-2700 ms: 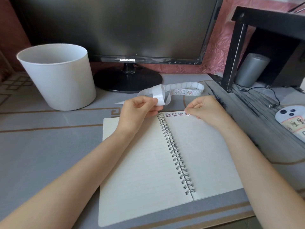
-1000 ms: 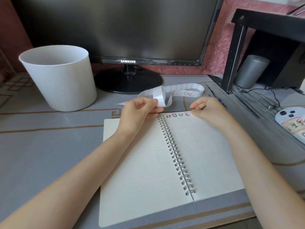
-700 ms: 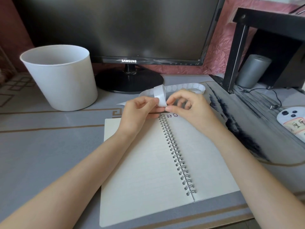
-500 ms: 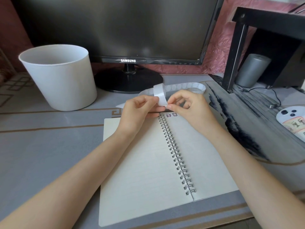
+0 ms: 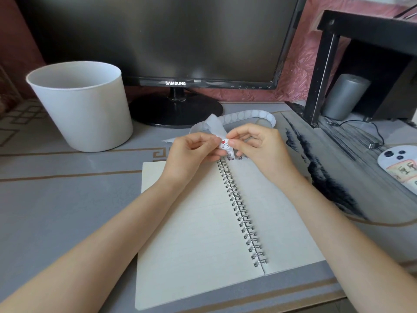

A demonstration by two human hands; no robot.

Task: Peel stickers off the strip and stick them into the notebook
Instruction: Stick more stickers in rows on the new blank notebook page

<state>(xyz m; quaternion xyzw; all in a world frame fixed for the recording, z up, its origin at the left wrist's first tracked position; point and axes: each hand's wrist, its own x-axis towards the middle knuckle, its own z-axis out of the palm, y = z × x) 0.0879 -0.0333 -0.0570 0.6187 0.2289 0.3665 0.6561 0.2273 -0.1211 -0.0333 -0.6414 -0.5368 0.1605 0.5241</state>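
Round sticker (image 5: 225, 144), white with a small red and grey drawing, at the folded edge of the strip (image 5: 246, 115), above the notebook's (image 5: 191, 222) top edge. The strip is a glossy pale ribbon marked with round blanks, looping over the bench (image 5: 56, 199) behind the hands. The notebook lies open and flat, with lined cream pages and a wire spiral spine; small stickers (image 5: 230, 157) sit at the top of its right page. Left hand (image 5: 191, 152): fingers curled, gripping the strip. Right hand (image 5: 255, 147): thumb and forefinger pinching the sticker, other fingers bent. Behind: smooth white tub (image 5: 83, 109), dark monitor (image 5: 169, 41).
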